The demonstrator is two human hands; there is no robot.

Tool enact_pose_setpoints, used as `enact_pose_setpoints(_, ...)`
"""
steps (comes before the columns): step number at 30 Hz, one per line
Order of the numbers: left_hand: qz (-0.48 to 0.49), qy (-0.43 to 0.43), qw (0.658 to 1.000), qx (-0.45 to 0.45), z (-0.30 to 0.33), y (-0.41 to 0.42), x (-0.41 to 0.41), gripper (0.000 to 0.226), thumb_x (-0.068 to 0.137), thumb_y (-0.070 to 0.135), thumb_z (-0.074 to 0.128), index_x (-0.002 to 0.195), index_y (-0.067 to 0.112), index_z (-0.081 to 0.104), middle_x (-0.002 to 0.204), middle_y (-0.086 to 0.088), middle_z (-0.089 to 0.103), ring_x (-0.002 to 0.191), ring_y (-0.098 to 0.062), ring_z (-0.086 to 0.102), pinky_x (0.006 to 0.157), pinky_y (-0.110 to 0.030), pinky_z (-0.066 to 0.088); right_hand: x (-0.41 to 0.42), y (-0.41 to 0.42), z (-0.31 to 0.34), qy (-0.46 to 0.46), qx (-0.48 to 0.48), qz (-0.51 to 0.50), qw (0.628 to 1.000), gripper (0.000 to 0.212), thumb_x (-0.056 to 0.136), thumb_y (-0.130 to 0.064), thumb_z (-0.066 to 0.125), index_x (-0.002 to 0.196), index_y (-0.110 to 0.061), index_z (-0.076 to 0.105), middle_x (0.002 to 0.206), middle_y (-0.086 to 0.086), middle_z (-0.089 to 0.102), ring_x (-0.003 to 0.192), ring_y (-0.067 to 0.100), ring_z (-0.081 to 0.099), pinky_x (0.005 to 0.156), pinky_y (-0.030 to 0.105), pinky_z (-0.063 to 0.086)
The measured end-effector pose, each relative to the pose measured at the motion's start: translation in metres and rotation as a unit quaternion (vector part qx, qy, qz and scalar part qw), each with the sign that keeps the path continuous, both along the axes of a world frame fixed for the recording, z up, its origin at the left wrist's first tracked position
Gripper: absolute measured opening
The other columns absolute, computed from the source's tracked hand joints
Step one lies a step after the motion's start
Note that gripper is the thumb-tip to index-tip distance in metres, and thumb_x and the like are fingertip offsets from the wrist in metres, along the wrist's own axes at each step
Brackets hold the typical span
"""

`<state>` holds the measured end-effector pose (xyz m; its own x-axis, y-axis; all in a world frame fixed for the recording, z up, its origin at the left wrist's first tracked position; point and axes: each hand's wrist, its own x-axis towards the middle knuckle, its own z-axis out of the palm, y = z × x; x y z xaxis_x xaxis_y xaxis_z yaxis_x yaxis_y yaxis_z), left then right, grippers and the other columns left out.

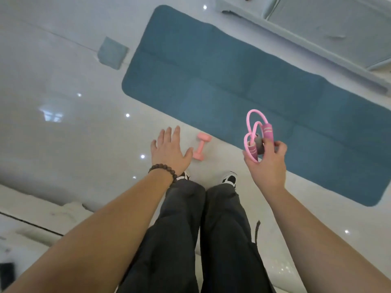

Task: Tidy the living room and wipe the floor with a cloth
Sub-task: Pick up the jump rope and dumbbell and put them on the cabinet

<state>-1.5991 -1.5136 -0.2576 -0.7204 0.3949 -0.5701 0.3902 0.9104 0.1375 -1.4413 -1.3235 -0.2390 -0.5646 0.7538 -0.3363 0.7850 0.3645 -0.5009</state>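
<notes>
One small pink dumbbell (201, 146) on glossy white floor (63, 127), just at 3 o'clock of flat, spread left hand (168, 150). Right hand (267, 160) gripping looped pink resistance band (257, 134); handles partly hidden. One teal mat (232, 85), cut off at 3 o'clock.

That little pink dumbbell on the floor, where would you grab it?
Grip the pink dumbbell by its narrow middle bar, coming from above. It lies flat on the floor, and the open left hand is right beside it.
</notes>
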Motion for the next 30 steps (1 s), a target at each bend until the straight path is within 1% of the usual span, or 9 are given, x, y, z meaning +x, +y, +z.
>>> enact_pose_setpoints(4, -0.036, -0.034, 0.999, -0.012, -0.059, 0.014, 0.002, 0.076, 0.093, 0.056, 0.037, 0.153, 0.020, 0.009, 0.160, -0.007, 0.011, 0.147, -0.026, 0.008, 0.117, -0.049, 0.017, -0.002, -0.003, -0.047, -0.033, -0.003, -0.027, 0.999, 0.066, 0.078, -0.032, 0.069, 0.136, -0.030, 0.037, 0.115, 0.005, 0.038, 0.081, 0.028, 0.057, 0.070, 0.035, 0.048)
enact_pose_setpoints(7, -0.047, -0.059, 0.997, -0.009, -0.116, 0.027, 0.011, 0.075, 0.093, 0.056, 0.036, 0.153, 0.019, 0.008, 0.160, -0.007, 0.011, 0.147, -0.026, 0.009, 0.117, -0.048, 0.017, -0.005, -0.003, -0.101, -0.043, -0.008, -0.038, 0.998, 0.068, 0.078, -0.032, 0.069, 0.137, -0.030, 0.037, 0.114, 0.003, 0.037, 0.081, 0.027, 0.056, 0.069, 0.034, 0.048)
enact_pose_setpoints(11, 0.021, -0.085, 0.996, 0.006, -0.208, 0.041, 0.020, 0.077, 0.092, 0.054, 0.042, 0.152, 0.018, 0.010, 0.159, -0.007, 0.017, 0.146, -0.025, 0.014, 0.117, -0.045, 0.019, -0.010, 0.000, -0.184, -0.057, -0.018, -0.036, 0.998, 0.071, 0.078, -0.035, 0.068, 0.140, -0.032, 0.033, 0.115, 0.002, 0.036, 0.082, 0.026, 0.057, 0.070, 0.034, 0.049)
enact_pose_setpoints(16, 0.079, -0.097, 0.992, 0.007, -0.363, 0.055, 0.029, 0.080, 0.090, 0.052, 0.051, 0.151, 0.015, 0.015, 0.154, -0.007, 0.026, 0.141, -0.025, 0.024, 0.113, -0.042, 0.027, -0.004, 0.007, -0.311, -0.062, -0.014, -0.025, 0.998, 0.079, 0.077, -0.033, 0.070, 0.144, -0.035, 0.029, 0.115, 0.000, 0.035, 0.082, 0.022, 0.055, 0.069, 0.031, 0.045)
enact_pose_setpoints(21, 0.123, -0.111, 0.986, 0.011, -0.477, 0.063, 0.046, 0.082, 0.086, 0.050, 0.059, 0.146, 0.010, 0.022, 0.140, -0.008, 0.038, 0.128, -0.027, 0.039, 0.105, -0.040, 0.036, 0.008, 0.010, -0.409, -0.064, -0.026, -0.008, 0.998, 0.075, 0.076, -0.032, 0.071, 0.141, -0.036, 0.032, 0.115, -0.001, 0.034, 0.084, 0.023, 0.057, 0.073, 0.035, 0.050)
enact_pose_setpoints(23, 0.154, -0.113, 0.982, 0.013, -0.502, 0.061, 0.050, 0.075, 0.084, 0.046, 0.064, 0.138, 0.008, 0.029, 0.133, -0.009, 0.043, 0.120, -0.028, 0.046, 0.099, -0.041, 0.042, 0.012, 0.010, -0.433, -0.070, -0.032, 0.000, 0.997, 0.072, 0.076, -0.032, 0.071, 0.139, -0.033, 0.036, 0.117, 0.001, 0.035, 0.084, 0.024, 0.058, 0.074, 0.036, 0.051)
enact_pose_setpoints(26, 0.204, -0.140, 0.969, 0.024, -0.523, 0.058, 0.053, 0.050, 0.086, 0.035, 0.064, 0.123, 0.013, 0.038, 0.121, -0.006, 0.050, 0.103, -0.030, 0.058, 0.086, -0.044, 0.051, 0.013, 0.011, -0.456, -0.078, -0.038, 0.009, 0.996, 0.067, 0.076, -0.031, 0.073, 0.134, -0.029, 0.041, 0.119, 0.001, 0.036, 0.082, 0.025, 0.058, 0.074, 0.037, 0.051)
enact_pose_setpoints(28, 0.196, -0.143, 0.970, 0.018, -0.529, 0.058, 0.054, 0.031, 0.089, 0.029, 0.058, 0.112, 0.017, 0.041, 0.108, -0.003, 0.058, 0.094, -0.029, 0.061, 0.081, -0.043, 0.052, 0.013, 0.010, -0.463, -0.078, -0.041, 0.011, 0.996, 0.061, 0.075, -0.031, 0.073, 0.130, -0.028, 0.045, 0.118, 0.000, 0.036, 0.081, 0.024, 0.058, 0.074, 0.037, 0.051)
enact_pose_setpoints(30, 0.188, -0.137, 0.972, 0.015, -0.530, 0.059, 0.054, 0.018, 0.089, 0.026, 0.055, 0.103, 0.019, 0.043, 0.098, -0.002, 0.062, 0.088, -0.027, 0.062, 0.077, -0.041, 0.052, 0.013, 0.010, -0.466, -0.077, -0.039, 0.014, 0.996, 0.057, 0.075, -0.031, 0.074, 0.126, -0.026, 0.048, 0.118, 0.000, 0.037, 0.080, 0.023, 0.058, 0.074, 0.038, 0.051)
